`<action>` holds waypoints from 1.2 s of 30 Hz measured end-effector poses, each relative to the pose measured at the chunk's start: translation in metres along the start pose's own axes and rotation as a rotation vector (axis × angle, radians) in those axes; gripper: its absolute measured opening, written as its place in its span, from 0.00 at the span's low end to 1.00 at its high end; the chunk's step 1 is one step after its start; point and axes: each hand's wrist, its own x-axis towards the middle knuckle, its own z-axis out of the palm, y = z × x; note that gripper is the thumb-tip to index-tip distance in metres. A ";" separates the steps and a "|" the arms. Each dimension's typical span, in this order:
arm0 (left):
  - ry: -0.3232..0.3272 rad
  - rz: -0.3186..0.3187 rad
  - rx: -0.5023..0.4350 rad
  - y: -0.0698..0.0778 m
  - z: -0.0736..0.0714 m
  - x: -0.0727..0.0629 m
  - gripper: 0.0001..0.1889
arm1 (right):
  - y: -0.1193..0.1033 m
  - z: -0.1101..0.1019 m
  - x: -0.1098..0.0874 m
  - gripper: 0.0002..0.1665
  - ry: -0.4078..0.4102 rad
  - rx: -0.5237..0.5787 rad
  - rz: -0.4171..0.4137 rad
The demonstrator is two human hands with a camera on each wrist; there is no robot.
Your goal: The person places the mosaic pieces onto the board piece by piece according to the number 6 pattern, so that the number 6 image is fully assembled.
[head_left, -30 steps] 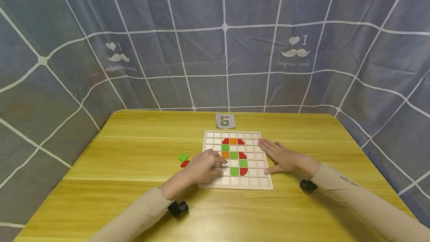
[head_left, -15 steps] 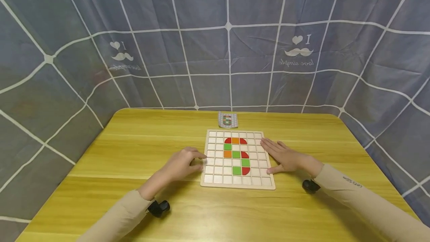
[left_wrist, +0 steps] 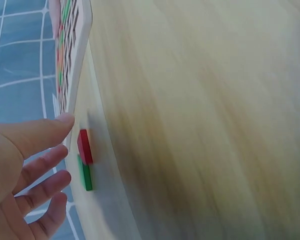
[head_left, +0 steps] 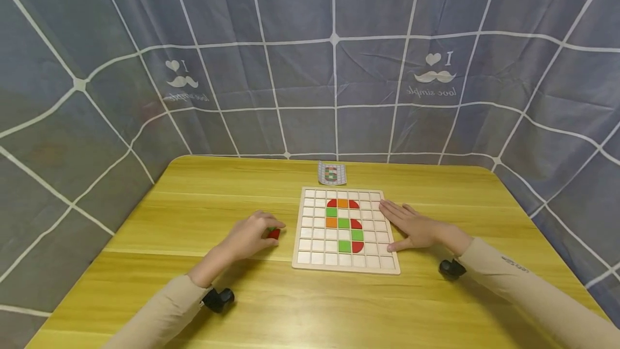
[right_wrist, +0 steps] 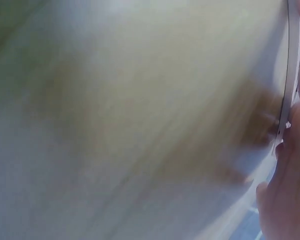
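My left hand (head_left: 249,237) hovers low over the table left of the board, thumb and fingers spread apart. Just beyond its fingertips, a red tile with curved edges (left_wrist: 84,146) and a green square tile (left_wrist: 85,173) lie together on the wood; in the head view the hand partly covers them. The light wooden grid board (head_left: 315,259) carries red, orange and green tiles (head_left: 344,223) set in its squares as a curving figure. Along the board's right edge rests my right hand (head_left: 418,230), fingers straight and thumb spread.
Behind the board lies a small pattern card (head_left: 331,173) with a coloured figure printed on a grid. The yellow wooden table (head_left: 203,193) ends at a grey-blue curtain (head_left: 300,74) with white lines.
My left hand has withdrawn from above the board to the left, to the loose red and green tiles. My right hand stays at the board's right edge.
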 end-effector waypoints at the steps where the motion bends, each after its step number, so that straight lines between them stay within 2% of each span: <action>1: -0.004 -0.001 -0.002 -0.001 0.000 0.000 0.17 | 0.000 0.000 0.000 0.61 0.000 0.007 0.003; 4: -0.021 0.005 -0.009 -0.005 0.000 -0.001 0.17 | 0.002 0.002 -0.001 0.61 0.001 0.025 0.010; 11: -0.060 0.077 -0.041 -0.013 -0.001 -0.002 0.17 | 0.003 0.002 0.000 0.60 0.005 0.054 0.019; 16: -0.076 0.073 -0.064 -0.015 -0.003 0.000 0.17 | 0.006 0.001 0.002 0.59 -0.008 0.041 0.018; 27: -0.094 0.127 -0.039 -0.018 -0.003 0.000 0.17 | 0.008 -0.001 0.003 0.60 -0.024 0.025 0.005; 36: -0.100 0.130 -0.023 -0.022 -0.004 0.002 0.17 | 0.006 -0.001 0.004 0.59 -0.026 0.025 -0.002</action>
